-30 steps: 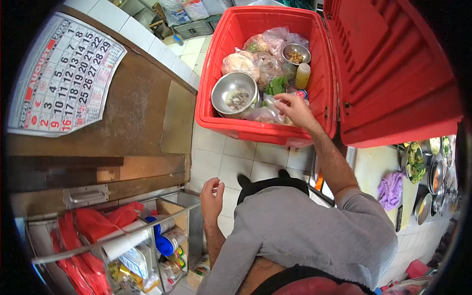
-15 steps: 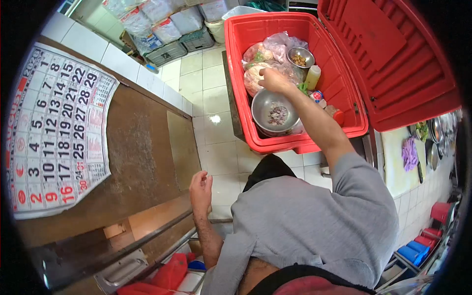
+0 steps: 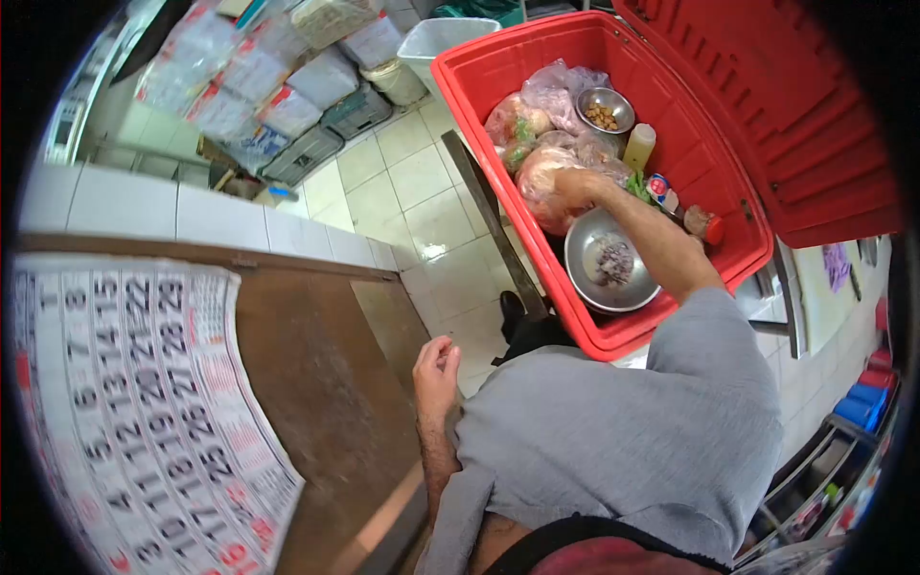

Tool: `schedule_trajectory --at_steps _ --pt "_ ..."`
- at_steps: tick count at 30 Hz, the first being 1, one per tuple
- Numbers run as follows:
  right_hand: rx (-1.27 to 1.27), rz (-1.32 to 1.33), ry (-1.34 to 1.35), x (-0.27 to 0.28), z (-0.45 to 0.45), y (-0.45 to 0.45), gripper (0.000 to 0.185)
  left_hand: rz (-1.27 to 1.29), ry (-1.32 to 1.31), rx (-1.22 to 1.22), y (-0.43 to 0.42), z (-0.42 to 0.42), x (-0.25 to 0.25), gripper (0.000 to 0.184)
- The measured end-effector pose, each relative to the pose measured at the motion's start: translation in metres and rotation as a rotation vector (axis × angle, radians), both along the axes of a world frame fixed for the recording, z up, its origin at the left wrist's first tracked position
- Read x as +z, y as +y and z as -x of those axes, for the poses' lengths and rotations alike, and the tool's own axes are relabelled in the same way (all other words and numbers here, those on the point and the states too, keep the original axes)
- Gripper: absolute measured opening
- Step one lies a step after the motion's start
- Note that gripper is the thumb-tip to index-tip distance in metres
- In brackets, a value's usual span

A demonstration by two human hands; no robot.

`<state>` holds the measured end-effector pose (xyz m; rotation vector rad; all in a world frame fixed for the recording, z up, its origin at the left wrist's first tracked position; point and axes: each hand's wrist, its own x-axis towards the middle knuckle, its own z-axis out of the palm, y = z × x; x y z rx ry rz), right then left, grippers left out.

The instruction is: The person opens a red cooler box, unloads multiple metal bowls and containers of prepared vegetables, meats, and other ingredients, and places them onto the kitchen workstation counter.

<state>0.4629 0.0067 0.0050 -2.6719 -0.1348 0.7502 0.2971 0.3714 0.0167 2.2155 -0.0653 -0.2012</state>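
My right hand (image 3: 579,188) reaches into the red cooler box (image 3: 464,107) and is against a clear plastic bag (image 3: 539,182) with pinkish contents. Its fingertips are turned away and hidden, so I cannot tell whether they grip the bag. Below my right forearm stands a steel bowl (image 3: 586,247) with chopped purple-white pieces (image 3: 611,261) in it. A smaller steel bowl (image 3: 613,101) with brown chunks sits farther back, near a yellowish bottle (image 3: 639,147). My left hand (image 3: 437,376) hangs outside the box, empty, its fingers loosely bent and thumb apart.
The box's red lid (image 3: 767,125) stands raised at the right. A wooden board (image 3: 316,383) with a calendar (image 3: 144,402) is at my left. Wrapped packs (image 3: 254,77) and grey crates (image 3: 302,155) are stacked at the back. A red-capped jar (image 3: 707,226) stands inside the box.
My view has turned, and the box appears farther right and lower. My right hand has come down onto the plastic bag. My left hand stays outside the box.
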Motion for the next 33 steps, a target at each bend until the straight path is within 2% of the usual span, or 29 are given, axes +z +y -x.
schedule_trajectory --at_steps 1,3,5,6,9,14,17,19,23,25,29,32,33 --pt "0.021 -0.018 -0.037 -0.022 -0.004 -0.008 0.024 -0.025 0.014 -0.034 0.005 -0.018 0.003 0.021" --pt "0.018 -0.047 -0.066 -0.029 -0.012 -0.01 0.021 -0.031 0.037 -0.065 0.015 -0.056 0.011 0.021" --pt "0.0 -0.097 0.074 -0.001 -0.009 -0.007 0.017 -0.031 0.063 -0.091 0.025 -0.091 0.015 0.02" --pt "-0.07 -0.17 0.128 -0.012 -0.01 -0.012 0.014 -0.069 0.063 -0.095 0.029 -0.11 0.017 0.02" --pt "-0.059 -0.166 0.238 -0.021 -0.017 -0.023 0.018 -0.12 0.047 -0.141 0.036 -0.156 0.015 0.02" --pt "-0.224 -0.145 0.328 -0.005 -0.008 -0.026 0.021 -0.066 0.075 -0.281 0.041 -0.224 -0.008 0.019" --pt "-0.339 -0.151 0.205 -0.009 0.0 -0.02 0.019 -0.092 0.087 -0.398 0.048 -0.273 -0.019 0.019" --pt "-0.44 -0.065 0.045 -0.006 0.005 -0.011 0.02 -0.114 0.1 -0.465 0.053 -0.307 -0.024 0.019" --pt "-0.599 0.037 0.078 -0.008 0.002 0.007 0.02 -0.04 -0.014 -0.528 0.061 -0.389 -0.022 0.021" --pt "-0.755 0.071 0.117 -0.008 0.0 0.016 0.024 -0.019 -0.071 -0.559 0.06 -0.426 -0.015 0.021" --pt "-0.818 0.056 0.087 0.008 -0.017 0.02 0.028 -0.018 -0.086 -0.666 0.038 -0.486 -0.002 0.021" --pt "-1.02 0.004 -0.314 0.0 -0.046 0.001 0.029 0.052 -0.03 -0.707 0.006 -0.511 -0.001 0.022" --pt "-1.034 0.006 -0.323 -0.012 -0.056 -0.007 0.029 0.053 -0.038 -0.723 -0.008 -0.515 0.001 0.022"
